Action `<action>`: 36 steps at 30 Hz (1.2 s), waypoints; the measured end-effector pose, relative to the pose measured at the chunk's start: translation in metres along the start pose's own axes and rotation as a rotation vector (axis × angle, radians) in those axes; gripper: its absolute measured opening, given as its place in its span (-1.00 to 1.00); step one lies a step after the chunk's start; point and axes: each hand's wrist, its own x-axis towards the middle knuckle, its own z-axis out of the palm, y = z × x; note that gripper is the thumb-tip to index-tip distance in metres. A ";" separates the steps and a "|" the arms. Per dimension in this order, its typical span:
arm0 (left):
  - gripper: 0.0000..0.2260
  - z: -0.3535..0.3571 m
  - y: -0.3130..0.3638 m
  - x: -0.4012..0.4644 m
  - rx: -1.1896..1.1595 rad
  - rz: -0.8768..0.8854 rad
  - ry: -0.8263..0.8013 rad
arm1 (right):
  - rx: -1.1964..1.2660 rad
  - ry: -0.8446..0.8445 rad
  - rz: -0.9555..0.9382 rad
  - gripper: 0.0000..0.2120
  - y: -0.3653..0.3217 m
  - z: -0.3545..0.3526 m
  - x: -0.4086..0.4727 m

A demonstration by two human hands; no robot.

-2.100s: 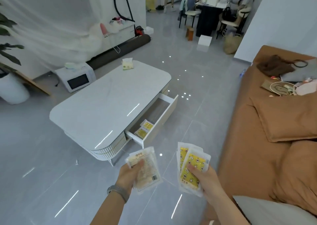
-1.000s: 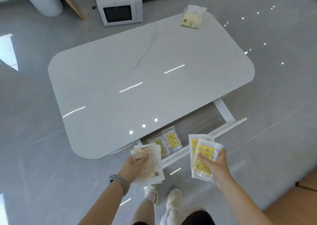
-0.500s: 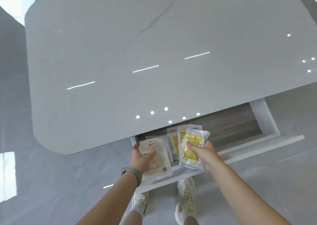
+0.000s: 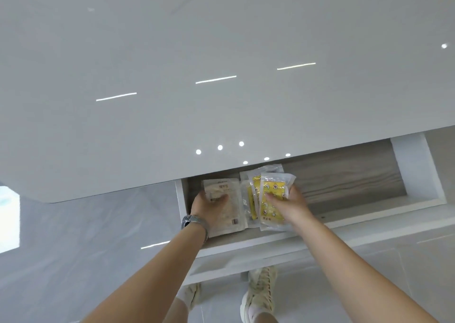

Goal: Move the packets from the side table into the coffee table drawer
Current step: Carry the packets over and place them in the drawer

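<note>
Packets sit over the open drawer (image 4: 344, 182), long axes running from the person toward the worktop (image 4: 221, 51). Left hand (image 4: 209, 205) grips a pale packet (image 4: 225, 208); right hand (image 4: 288, 205) pinches yellow packets (image 4: 270, 199) (at least two, overlapping). Half a second ago both hands were nearer the drawer's front edge.

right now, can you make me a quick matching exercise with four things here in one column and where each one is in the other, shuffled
Things:
1. pale packet
2. yellow packets
3. wristband
4. shoes

Places:
a. on the floor below the drawer
b. gripped in the right hand
c. around the left arm
d. gripped in the left hand

Pairs: 1-d, 2-b, 3-c, 4-a
</note>
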 end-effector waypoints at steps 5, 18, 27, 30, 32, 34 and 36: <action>-0.36 0.014 0.000 -0.013 0.204 -0.036 0.171 | 0.038 0.003 -0.020 -0.51 0.005 0.001 0.002; -0.41 0.032 -0.016 -0.038 0.310 0.097 0.237 | -0.559 0.170 0.045 -0.10 -0.006 0.026 -0.001; -0.44 0.034 -0.007 -0.063 0.254 0.077 0.190 | -0.565 0.171 -0.078 -0.22 0.014 -0.001 -0.015; -0.51 0.028 -0.002 -0.088 0.246 0.068 0.191 | -0.440 0.262 -0.175 -0.57 0.012 -0.021 -0.047; -0.59 0.020 -0.001 -0.109 0.224 0.086 0.180 | -0.315 0.329 -0.257 -0.73 0.009 -0.036 -0.076; -0.69 0.010 -0.004 -0.133 0.223 0.104 0.146 | -0.204 0.359 -0.333 -0.83 0.011 -0.052 -0.113; -0.79 -0.003 0.002 -0.158 0.301 0.176 0.094 | -0.119 0.368 -0.317 -0.78 0.016 -0.071 -0.147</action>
